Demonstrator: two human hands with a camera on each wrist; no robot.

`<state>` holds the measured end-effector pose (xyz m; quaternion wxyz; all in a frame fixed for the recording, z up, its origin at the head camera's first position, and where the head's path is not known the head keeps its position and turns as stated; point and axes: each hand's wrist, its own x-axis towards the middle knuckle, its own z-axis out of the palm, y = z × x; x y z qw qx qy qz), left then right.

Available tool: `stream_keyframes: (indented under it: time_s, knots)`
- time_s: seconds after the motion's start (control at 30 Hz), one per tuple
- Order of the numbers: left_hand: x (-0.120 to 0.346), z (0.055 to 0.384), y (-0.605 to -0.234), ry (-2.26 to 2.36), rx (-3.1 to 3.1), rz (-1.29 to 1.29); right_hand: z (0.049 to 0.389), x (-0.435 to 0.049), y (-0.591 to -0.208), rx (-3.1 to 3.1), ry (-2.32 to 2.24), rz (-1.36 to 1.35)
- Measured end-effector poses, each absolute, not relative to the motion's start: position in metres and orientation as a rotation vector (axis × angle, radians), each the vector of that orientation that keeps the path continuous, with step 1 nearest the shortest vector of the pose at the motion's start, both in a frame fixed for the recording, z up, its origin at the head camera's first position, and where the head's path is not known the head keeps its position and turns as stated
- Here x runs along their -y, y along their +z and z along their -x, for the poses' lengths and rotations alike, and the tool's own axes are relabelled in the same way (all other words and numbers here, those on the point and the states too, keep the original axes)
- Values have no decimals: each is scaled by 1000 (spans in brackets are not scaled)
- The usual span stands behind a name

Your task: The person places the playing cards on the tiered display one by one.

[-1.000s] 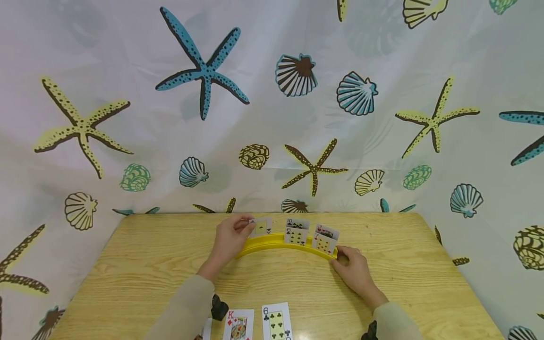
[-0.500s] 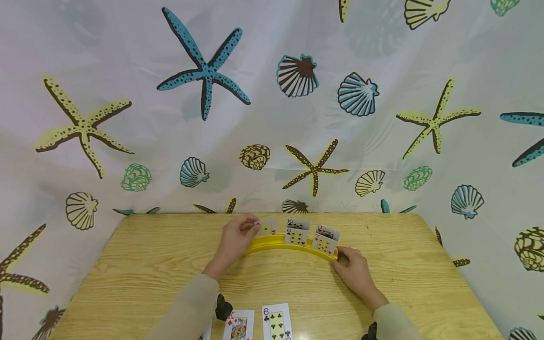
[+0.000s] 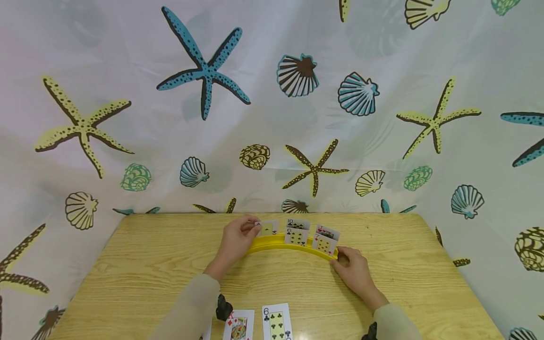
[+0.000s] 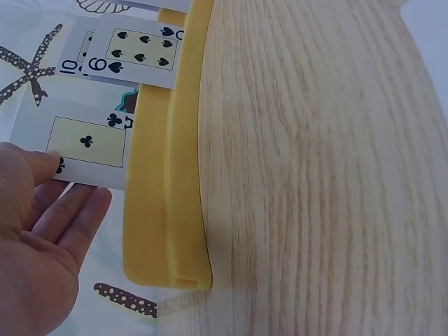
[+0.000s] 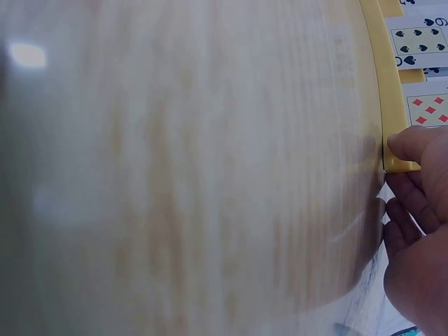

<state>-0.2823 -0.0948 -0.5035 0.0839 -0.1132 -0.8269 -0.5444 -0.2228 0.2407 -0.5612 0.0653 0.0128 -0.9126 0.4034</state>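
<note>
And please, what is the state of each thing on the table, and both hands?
Left hand, pinching the ace of clubs
Right hand, gripping the yellow holder
Yellow holder, on the table
Ace of clubs, roughly upright, seating unclear
Six of spades, standing, before black ten
Seven of diamonds, standing, before red jack
King of diamonds, face up
Six of clubs, face up
Another card, barely visible

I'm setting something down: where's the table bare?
Bare table left of the left hand and sleeve; right of the right hand; between the yellow rack and six of clubs. Crowded: the rack, with standing cards and both hands, and around the king of diamonds.
</note>
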Motion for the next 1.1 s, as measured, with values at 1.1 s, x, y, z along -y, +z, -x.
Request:
stream_keyframes:
  time_s: [1.1]
  knots:
    - [149, 259, -515, -1378, 2615, 334, 222, -240, -561, 2755, 1209, -50]
